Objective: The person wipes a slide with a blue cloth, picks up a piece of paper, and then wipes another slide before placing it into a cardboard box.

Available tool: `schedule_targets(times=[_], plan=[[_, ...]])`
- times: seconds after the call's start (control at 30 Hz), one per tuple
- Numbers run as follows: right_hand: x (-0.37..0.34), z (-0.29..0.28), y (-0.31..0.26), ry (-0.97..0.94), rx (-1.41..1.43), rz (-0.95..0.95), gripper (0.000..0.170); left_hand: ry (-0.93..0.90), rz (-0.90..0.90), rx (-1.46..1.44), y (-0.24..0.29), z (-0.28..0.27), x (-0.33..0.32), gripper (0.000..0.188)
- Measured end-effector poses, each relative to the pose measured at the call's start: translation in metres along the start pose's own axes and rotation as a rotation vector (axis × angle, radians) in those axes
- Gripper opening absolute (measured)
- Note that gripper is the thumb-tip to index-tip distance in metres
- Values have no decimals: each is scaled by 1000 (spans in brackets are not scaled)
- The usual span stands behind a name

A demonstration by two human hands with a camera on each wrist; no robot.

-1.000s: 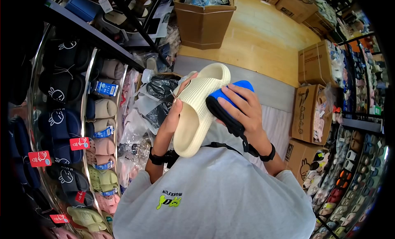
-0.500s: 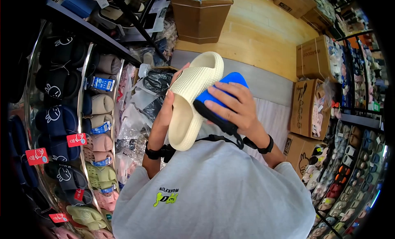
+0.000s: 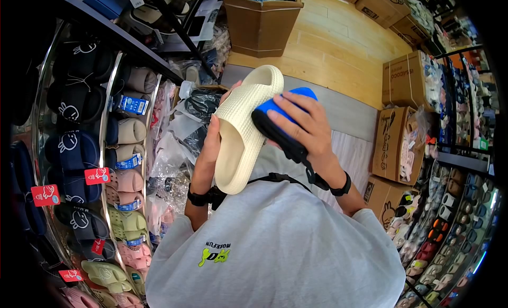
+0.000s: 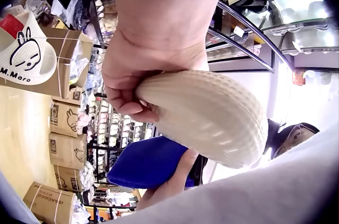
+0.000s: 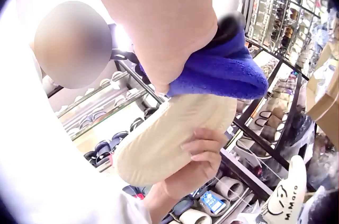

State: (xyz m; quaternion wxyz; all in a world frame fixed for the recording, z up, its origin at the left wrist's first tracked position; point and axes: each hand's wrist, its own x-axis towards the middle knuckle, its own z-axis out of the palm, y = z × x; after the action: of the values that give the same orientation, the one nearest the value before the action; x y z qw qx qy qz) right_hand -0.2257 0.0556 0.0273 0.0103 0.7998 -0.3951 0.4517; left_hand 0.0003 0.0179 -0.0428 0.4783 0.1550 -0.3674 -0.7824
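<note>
A cream slide slipper (image 3: 248, 104) with a knobbly textured strap is held up in front of the chest, toe end away from the body. My left hand (image 3: 211, 144) grips it along its left side, the thumb by the strap opening. The fingers curl under the ribbed sole (image 4: 212, 120) in the left wrist view. My right hand (image 3: 316, 136) holds a blue plush pad (image 5: 222, 73) with black edging and a dangling black strap. Its edge is right at the slipper's right side, and the fingers lie over its top.
Racks of slippers (image 3: 129, 178) stand close on the left, with plastic-wrapped goods (image 3: 169, 154) beside them. An open cardboard box (image 3: 262, 30) sits ahead on the wooden floor (image 3: 338, 48). Stacked cartons (image 3: 394, 144) and more shoe shelves (image 3: 450, 218) line the right.
Both hands have moved left and slightly up with the slipper and the blue pad. The pad has shifted a little against the slipper's right side. Both grips are unchanged.
</note>
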Motion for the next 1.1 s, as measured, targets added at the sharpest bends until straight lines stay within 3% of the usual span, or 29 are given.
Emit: schedule_targets(times=[0.1, 0.23, 0.43, 0.63, 0.73, 0.97, 1.1], plan=[[2, -3, 1, -12, 15, -45, 56, -2, -4, -9, 0, -2, 0, 89], [-3, -6, -3, -151, 36, -158, 45, 9, 18, 61, -1, -5, -1, 91], [-4, -7, 6, -60, 30, -9, 54, -4, -18, 58, 5, -1, -1, 96], [-3, -13, 8, -214, 50, -146, 47, -5, 11, 65, -2, -7, 3, 98], [5, -7, 12, -39, 76, 24, 58, 14, 12, 5, -2, 0, 0, 97], [0, -4, 1, -145, 62, -141, 54, 13, 29, 35, 2, -1, 5, 97], [5, -5, 3, -88, 169, 19, 54, 49, 48, 168, 9, 1, 4, 109]])
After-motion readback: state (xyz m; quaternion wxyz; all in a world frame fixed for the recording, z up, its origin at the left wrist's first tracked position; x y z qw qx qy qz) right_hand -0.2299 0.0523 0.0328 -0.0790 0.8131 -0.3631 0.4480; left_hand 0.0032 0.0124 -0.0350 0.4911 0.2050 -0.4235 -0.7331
